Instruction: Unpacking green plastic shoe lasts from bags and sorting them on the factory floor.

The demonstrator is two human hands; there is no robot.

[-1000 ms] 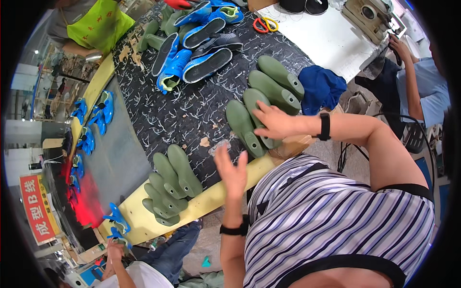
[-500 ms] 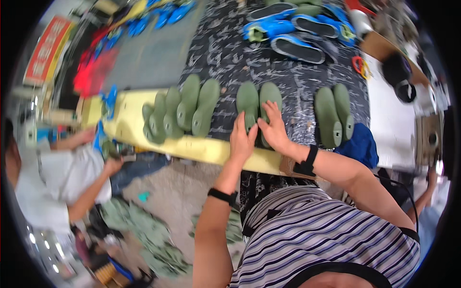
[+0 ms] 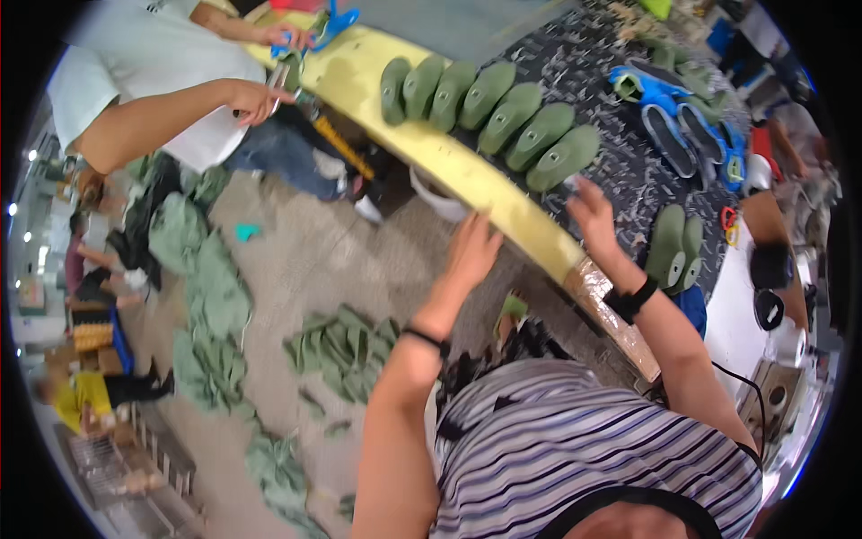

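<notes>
Foot shapes are lined up just past the right hand, loosely spread and empty like the left hand, and could be knocked crooked by a fast bump.

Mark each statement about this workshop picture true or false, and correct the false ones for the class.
1. Seven green shoe lasts form a row by the yellow table edge. True.

2. The camera wearer's left hand is gripping a shoe last. False: it holds none and is at the yellow table edge.

3. The scissors have two green handles. False: one is red, the other yellow.

4. A black band is on each of the wearer's wrists. True.

5. The co-worker in the white top is at the picture's right. False: that person is at the upper left.

6. Blue shoe uppers lie on the dark patterned tabletop. True.
</notes>
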